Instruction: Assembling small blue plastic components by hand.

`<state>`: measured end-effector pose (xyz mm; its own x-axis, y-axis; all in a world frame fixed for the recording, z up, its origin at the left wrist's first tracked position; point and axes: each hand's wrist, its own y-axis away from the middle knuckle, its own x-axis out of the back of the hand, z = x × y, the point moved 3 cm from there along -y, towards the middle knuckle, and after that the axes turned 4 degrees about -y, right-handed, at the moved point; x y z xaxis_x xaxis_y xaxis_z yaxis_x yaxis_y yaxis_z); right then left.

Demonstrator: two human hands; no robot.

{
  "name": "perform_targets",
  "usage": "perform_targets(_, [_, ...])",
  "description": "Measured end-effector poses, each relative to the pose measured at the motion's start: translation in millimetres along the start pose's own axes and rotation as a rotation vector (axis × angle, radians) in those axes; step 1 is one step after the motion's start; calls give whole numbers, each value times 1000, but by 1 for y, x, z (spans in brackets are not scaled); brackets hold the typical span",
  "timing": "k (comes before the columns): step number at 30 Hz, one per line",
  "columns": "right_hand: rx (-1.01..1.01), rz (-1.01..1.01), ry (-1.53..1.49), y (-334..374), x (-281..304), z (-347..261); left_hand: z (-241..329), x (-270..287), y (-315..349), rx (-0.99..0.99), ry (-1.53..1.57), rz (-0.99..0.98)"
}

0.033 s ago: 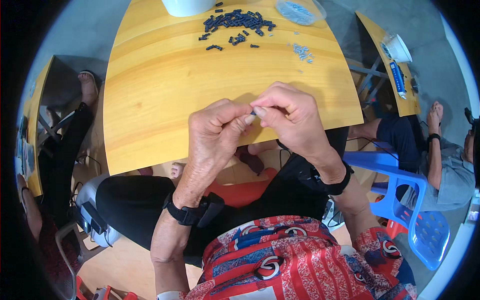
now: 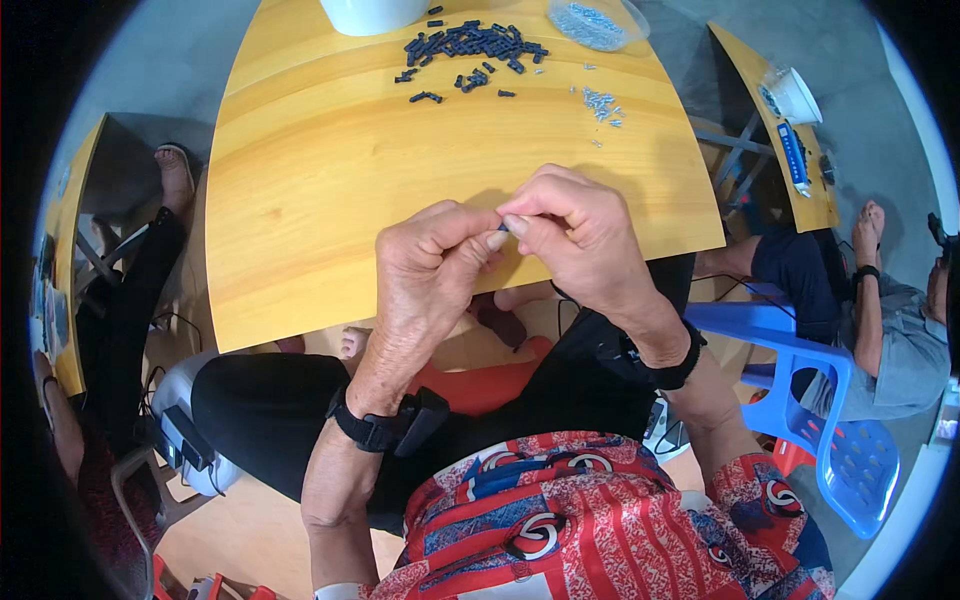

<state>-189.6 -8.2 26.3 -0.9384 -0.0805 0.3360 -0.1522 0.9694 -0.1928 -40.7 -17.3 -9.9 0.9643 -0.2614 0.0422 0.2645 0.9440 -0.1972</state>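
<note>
Both of my hands meet over the near edge of the yellow wooden table (image 2: 300, 200). My left hand (image 2: 432, 258) is closed in a pinch, thumb against forefinger. Facing it, my right hand (image 2: 582, 228) pinches too, its fingertips touching those of the left. Between the fingertips sits a small dark piece (image 2: 504, 227), mostly hidden by the thumbs. Farther off on the table lies a heap of small black plastic parts (image 2: 480, 42). To its right are scattered small silver metal pins or screws (image 2: 601, 104), too small to tell which.
A white tub (image 2: 372, 14) and a clear dish (image 2: 592, 28) of silver pieces stand at the far side. On the right are a blue plastic chair (image 2: 835, 420), a seated person (image 2: 890, 340) and another table (image 2: 790, 170). A person's leg (image 2: 172, 185) shows at left.
</note>
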Motion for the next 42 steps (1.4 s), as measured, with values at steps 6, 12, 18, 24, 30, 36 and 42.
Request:
perform_targets(6, [67,31,73,-2,-4,0,0,0,0,73,-40,15])
perform_targets(12, [0,103,-39,8,-1,9,-2,-3,1,134,152,-3])
perform_targets(18, [24,105,55,6,23,5,-3,-2,0,141,131,-47])
perform_targets(24, [-66,167,53,-7,68,7,-1,4,-3,248,229,19])
perform_targets(30, [-14,25,281,-46,68,-2,-2,5,-3,261,310,93])
perform_targets(36, [106,20,556,-96,55,19,-5,6,-4,214,368,109])
perform_targets(42, [163,3,755,-111,50,36,-2,5,-5,215,379,102])
